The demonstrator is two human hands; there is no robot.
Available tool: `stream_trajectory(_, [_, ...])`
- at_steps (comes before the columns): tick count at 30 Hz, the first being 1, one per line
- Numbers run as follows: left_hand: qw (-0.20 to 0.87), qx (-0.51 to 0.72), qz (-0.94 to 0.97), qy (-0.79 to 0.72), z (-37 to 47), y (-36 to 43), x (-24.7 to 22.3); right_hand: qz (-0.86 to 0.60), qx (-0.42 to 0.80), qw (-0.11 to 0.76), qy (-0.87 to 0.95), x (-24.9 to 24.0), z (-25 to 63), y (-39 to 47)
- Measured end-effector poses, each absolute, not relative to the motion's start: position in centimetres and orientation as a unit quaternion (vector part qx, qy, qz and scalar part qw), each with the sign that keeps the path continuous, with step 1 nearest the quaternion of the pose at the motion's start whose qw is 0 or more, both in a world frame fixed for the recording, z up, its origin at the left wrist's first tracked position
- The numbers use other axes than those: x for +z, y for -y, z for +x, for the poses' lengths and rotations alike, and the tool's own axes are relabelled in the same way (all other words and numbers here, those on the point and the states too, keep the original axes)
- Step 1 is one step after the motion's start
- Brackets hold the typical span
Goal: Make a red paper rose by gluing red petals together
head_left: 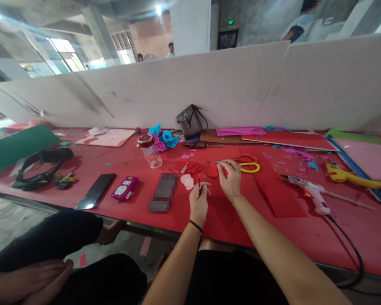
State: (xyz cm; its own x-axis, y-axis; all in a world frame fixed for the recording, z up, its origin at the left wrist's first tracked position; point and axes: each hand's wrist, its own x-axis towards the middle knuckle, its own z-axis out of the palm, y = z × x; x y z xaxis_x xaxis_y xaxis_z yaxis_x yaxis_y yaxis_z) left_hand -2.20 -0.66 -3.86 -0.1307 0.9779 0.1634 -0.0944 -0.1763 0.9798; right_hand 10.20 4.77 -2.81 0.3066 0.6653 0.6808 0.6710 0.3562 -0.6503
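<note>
My left hand [199, 201], with a dark band at the wrist, is closed around a small red piece [199, 182] that sticks up from the fingertips. To its right and a little farther off, my right hand [230, 178] pinches a red paper piece [225, 167] between thumb and fingers. Pale pink petal shapes [187, 181] lie just left of my left hand. Crumpled red paper [193, 167] rests on the red table behind them. Yellow-handled scissors [250, 167] lie beside my right hand, partly hidden by it.
A clear jar [152, 156] stands near blue and pink paper flowers [167, 139]. Glue guns [317, 199] [349, 177] lie right. A dark bag [190, 122] leans on the partition. A phone [97, 190], purple box [125, 189] and headset [38, 173] lie left. Another person's hands [34, 279] show lower left.
</note>
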Motion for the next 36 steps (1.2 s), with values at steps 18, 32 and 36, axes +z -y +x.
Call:
stream_trajectory(18, [0.612, 0.543, 0.401, -0.412, 1.4, -1.5, -2.6, -0.516, 0.378, 0.628, 0.443, -3.1, 14.1, 0.6])
stream_trajectory(32, [0.561, 0.525, 0.495, -0.405, 1.2, -1.3, -3.6, -0.553, 0.366, 0.590, 0.461, -3.2, 14.1, 0.6])
stream_trajectory(36, [0.591, 0.552, 0.425, -0.405, 1.2, -1.4, -3.4, -0.545, 0.405, 0.599, 0.425, -3.3, 13.8, 0.8])
